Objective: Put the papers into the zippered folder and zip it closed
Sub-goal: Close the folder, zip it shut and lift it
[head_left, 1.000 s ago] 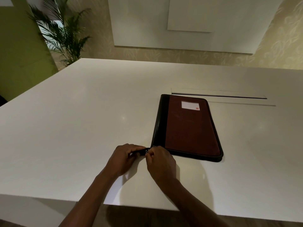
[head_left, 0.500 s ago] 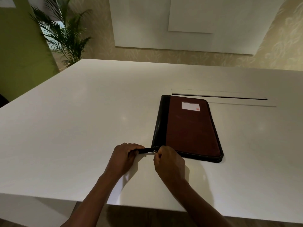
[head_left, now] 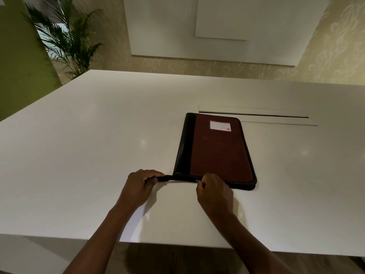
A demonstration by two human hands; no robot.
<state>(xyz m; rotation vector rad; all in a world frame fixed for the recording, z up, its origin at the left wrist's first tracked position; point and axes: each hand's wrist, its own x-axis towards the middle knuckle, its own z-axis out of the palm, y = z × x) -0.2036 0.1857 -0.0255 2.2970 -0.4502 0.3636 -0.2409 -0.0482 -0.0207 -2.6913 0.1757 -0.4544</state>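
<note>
A maroon zippered folder [head_left: 217,149] with a black spine and a white label lies flat on the white table, its covers together. No papers show. My left hand [head_left: 139,185] pinches the black zipper tail [head_left: 167,177] that sticks out from the folder's near left corner. My right hand [head_left: 214,191] is closed on the small metal zipper pull [head_left: 198,181] on the folder's near edge, a short way right of the spine.
The white table [head_left: 88,155] runs wide around the folder, its near edge just below my wrists. A long cable slot [head_left: 254,115] is cut into the top behind the folder. A potted palm [head_left: 65,42] stands beyond the far left corner.
My right hand has drawn the zipper pull rightward along the near edge, away from my left hand, which keeps hold of the tail. The gap between the hands has widened.
</note>
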